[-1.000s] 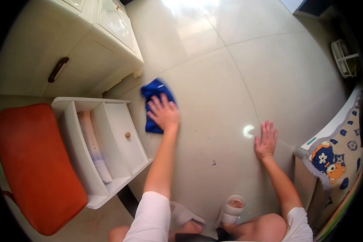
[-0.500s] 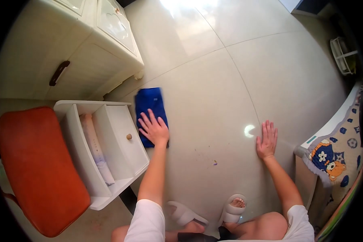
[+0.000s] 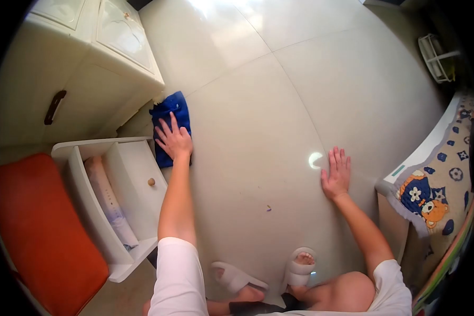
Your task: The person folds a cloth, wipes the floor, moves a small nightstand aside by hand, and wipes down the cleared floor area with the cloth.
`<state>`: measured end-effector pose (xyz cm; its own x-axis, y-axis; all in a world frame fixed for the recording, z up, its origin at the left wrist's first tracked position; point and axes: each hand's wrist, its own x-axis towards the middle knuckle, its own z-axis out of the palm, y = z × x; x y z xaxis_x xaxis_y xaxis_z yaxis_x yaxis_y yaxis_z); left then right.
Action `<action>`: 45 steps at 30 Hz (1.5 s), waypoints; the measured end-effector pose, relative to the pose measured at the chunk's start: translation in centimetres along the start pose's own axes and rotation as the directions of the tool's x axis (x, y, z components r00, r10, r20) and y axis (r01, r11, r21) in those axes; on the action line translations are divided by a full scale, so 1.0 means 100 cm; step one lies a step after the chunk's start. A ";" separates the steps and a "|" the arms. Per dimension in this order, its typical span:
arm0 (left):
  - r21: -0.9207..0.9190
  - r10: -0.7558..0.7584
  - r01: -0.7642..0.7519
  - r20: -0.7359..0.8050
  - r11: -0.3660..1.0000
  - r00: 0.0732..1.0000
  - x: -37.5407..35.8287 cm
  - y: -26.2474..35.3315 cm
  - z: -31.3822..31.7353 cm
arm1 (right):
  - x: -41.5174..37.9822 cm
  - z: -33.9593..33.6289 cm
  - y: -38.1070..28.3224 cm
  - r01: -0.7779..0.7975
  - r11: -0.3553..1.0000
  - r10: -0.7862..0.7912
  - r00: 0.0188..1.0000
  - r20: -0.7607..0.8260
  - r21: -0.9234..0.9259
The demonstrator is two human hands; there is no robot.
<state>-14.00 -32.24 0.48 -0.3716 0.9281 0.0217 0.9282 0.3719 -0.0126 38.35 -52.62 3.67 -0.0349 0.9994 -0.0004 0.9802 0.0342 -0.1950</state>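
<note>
White drawer unit (image 3: pixel 136 176) is standing near cream cabinet (image 3: pixel 97 73); bear-print quilted cover (image 3: pixel 425 194) is draping at right.

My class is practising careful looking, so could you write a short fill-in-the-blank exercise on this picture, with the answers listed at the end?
1. The cloth under the person's left hand is ____ in colour.
2. The person's right hand is spread, palm down, on the ____.
3. The orange-brown animal pictured on the patterned cover is a ____.

Missing words: blue; floor; bear.
</note>
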 end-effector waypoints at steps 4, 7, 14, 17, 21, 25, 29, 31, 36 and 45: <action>-0.075 0.407 -0.407 -0.016 0.910 0.913 -0.035 0.056 -0.018 | 0.001 0.000 -0.002 -0.011 1.000 0.011 1.000 -0.014 0.018; -0.213 0.714 -0.690 0.065 0.692 0.697 -0.103 0.115 -0.039 | 0.000 0.001 -0.002 -0.024 0.999 0.025 1.000 -0.013 0.024; -0.448 0.833 -0.745 0.003 0.495 0.553 -0.161 0.139 -0.053 | 0.000 -0.004 0.000 -0.021 0.999 0.020 1.000 0.015 0.047; -0.234 0.561 -0.546 -0.001 0.805 0.828 -0.122 0.096 -0.036 | 0.000 0.003 0.003 -0.031 0.999 0.030 0.999 0.020 0.044; -0.099 0.037 -0.047 -0.096 0.994 0.995 -0.059 0.008 0.000 | -0.001 0.002 0.002 -0.015 0.999 0.015 1.000 -0.005 0.049; -0.031 -0.273 0.273 -0.005 0.962 0.962 -0.017 -0.012 0.004 | 0.001 0.004 0.002 -0.012 1.000 0.012 1.000 0.002 0.015; -0.019 -0.229 0.229 0.029 0.973 0.973 0.001 0.018 0.006 | 0.000 0.001 0.000 -0.019 1.000 0.018 1.000 0.019 0.010; 0.025 -0.102 0.102 0.025 0.994 0.994 0.006 0.052 0.007 | 0.001 0.002 0.001 -0.020 1.000 0.020 1.000 0.014 0.020; -0.104 0.294 -0.297 -0.042 0.949 0.955 -0.003 0.161 -0.002 | 0.001 -0.001 0.001 -0.036 0.999 0.035 0.999 0.041 0.027; -0.385 0.921 -0.864 -0.079 0.325 0.382 -0.143 0.270 -0.049 | 0.006 -0.009 -0.002 -0.043 0.997 0.042 0.999 0.016 0.069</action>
<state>16.49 -35.58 4.73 0.7142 0.6958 0.0759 0.6306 -0.6867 0.3616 38.36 -52.01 4.62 0.0032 0.9997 -0.0239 0.9651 -0.0094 -0.2617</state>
